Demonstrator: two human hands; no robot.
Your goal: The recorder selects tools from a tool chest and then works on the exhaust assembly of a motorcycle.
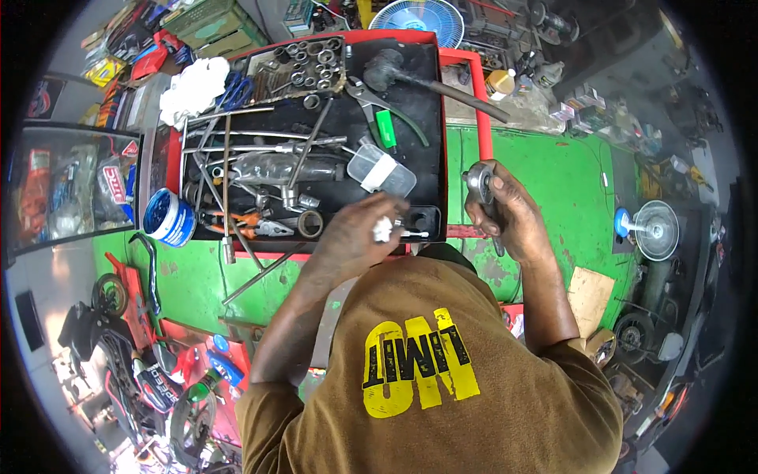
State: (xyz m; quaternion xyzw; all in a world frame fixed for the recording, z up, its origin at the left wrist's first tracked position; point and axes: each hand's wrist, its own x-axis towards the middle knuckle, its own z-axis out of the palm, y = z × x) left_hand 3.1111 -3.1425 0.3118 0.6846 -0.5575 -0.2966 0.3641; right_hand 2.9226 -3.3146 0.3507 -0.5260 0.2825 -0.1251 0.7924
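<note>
At the near edge of a red-rimmed, black-lined tool tray (431, 175) in the head view, the left hand (353, 237) has its fingers bent around a small white crumpled wad (383, 230), beside a small black rectangular container (437, 219). Right of the tray, the right hand (517, 212) closes around a dark grey metal tool with a rounded head (478, 180), above the green painted floor (560, 193). A clear plastic box with a white label (365, 163) lies beyond the left hand.

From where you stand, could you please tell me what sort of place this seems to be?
Probably a motorcycle repair workshop: sockets lie on a red-rimmed tool tray, the right hand holds a ratchet-like tool, and what appears to be a motorcycle shows at lower left.
</note>
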